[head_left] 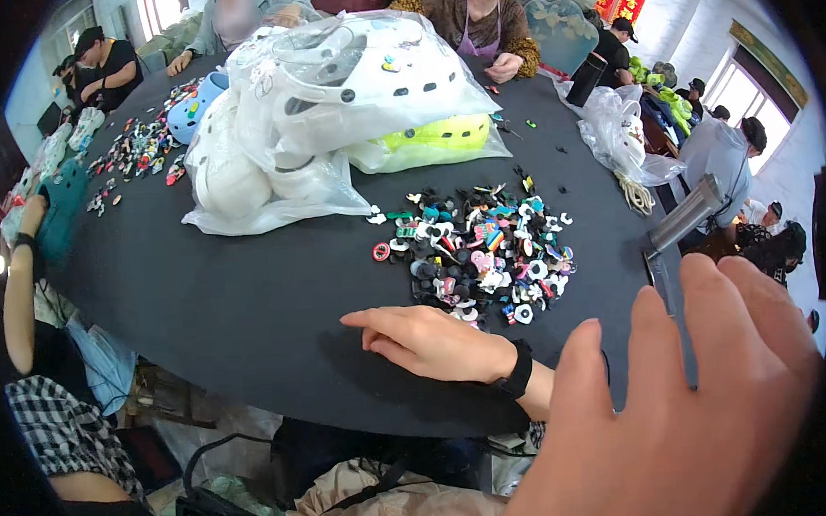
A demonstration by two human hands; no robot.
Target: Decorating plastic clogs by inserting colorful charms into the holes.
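My right hand is raised very near the head camera at the lower right, fingers spread and holding nothing. My left hand does not show. Behind the right hand, a forearm with a black wristband reaches in from the right. Its hand, seemingly another person's, points left with one finger outstretched just above the dark table. Past that hand lies a loose pile of small colourful shoe charms, many showing black button-like backs. Part of the pile's near edge is covered by the pointing hand.
Clear plastic bags of white clogs and a lime-green clog stand behind the pile. More charms lie far left near a blue clog. A metal post rises at the right edge. A person at left touches a teal clog.
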